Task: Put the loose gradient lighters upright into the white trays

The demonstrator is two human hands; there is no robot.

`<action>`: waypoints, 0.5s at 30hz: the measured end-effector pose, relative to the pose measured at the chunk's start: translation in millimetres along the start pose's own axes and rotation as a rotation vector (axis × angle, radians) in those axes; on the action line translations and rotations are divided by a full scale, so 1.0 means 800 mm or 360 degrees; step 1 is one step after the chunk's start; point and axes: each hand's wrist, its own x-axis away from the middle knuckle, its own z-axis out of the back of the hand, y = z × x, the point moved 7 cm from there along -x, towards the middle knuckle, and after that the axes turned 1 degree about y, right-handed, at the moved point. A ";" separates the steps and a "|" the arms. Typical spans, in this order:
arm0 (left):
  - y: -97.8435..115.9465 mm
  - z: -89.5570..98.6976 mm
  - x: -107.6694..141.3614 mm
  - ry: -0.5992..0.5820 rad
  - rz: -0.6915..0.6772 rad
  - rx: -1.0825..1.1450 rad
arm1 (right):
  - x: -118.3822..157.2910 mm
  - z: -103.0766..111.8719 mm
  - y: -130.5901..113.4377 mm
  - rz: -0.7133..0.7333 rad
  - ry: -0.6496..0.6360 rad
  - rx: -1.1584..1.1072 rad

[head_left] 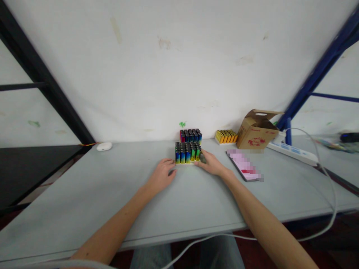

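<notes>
A block of upright batteries (183,156) with black tops and blue, green and yellow sides stands on a thin white tray (185,164). My left hand (163,174) rests at the tray's left front corner, fingertips close to its edge, thumb spread away. At the right side, my right hand (211,164) curls around the tray's corner, thumb at the front edge and fingers along the side. A dark greenish patch shows between that thumb and the fingers; I cannot make out what it is. Directly behind stands a second block of dark blue and magenta batteries (191,137).
Yellow batteries (226,137) stand in a tray by the wall, beside an open cardboard box (256,136). A phone (244,165) lies right of my right hand. Farther right is a white power strip (294,153) with a cable. A white case (104,146) sits at left.
</notes>
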 end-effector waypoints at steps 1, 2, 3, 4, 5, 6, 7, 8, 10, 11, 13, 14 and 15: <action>-0.001 0.000 0.000 -0.0006 0.0007 -0.0008 | 0.000 0.000 0.000 0.0006 -0.0006 -0.0020; -0.003 0.000 0.000 -0.0006 0.0023 -0.0024 | 0.000 0.000 0.000 0.0008 -0.0013 -0.0036; -0.005 0.000 0.000 0.0002 0.0046 -0.0046 | 0.000 -0.001 0.000 0.0007 -0.0018 -0.0046; -0.008 0.001 0.000 0.0015 0.0074 -0.0069 | 0.000 0.000 -0.001 0.0006 -0.0020 -0.0053; -0.011 0.003 0.000 0.0031 0.0105 -0.0091 | 0.000 0.000 -0.002 0.0005 -0.0018 -0.0056; -0.014 0.004 0.001 0.0051 0.0138 -0.0109 | 0.000 0.000 -0.003 0.0007 -0.0014 -0.0057; -0.017 0.005 0.001 0.0071 0.0171 -0.0122 | 0.000 0.001 -0.004 0.0009 -0.0009 -0.0054; -0.020 0.006 0.002 0.0090 0.0202 -0.0133 | 0.001 0.001 -0.006 0.0013 -0.0005 -0.0046; -0.026 0.007 0.004 0.0115 0.0256 -0.0143 | 0.001 0.002 -0.009 0.0017 -0.0004 -0.0027; -0.029 0.007 0.004 0.0117 0.0276 -0.0143 | 0.001 0.003 -0.011 0.0018 -0.0006 -0.0020; -0.035 0.004 0.006 0.0108 0.0311 -0.0141 | 0.001 0.003 -0.012 0.0013 -0.0007 -0.0022; -0.038 0.003 0.007 0.0101 0.0326 -0.0138 | 0.001 0.003 -0.012 0.0006 -0.0005 -0.0031; -0.041 0.002 0.007 0.0094 0.0339 -0.0133 | 0.001 0.003 -0.013 -0.0003 -0.0006 -0.0042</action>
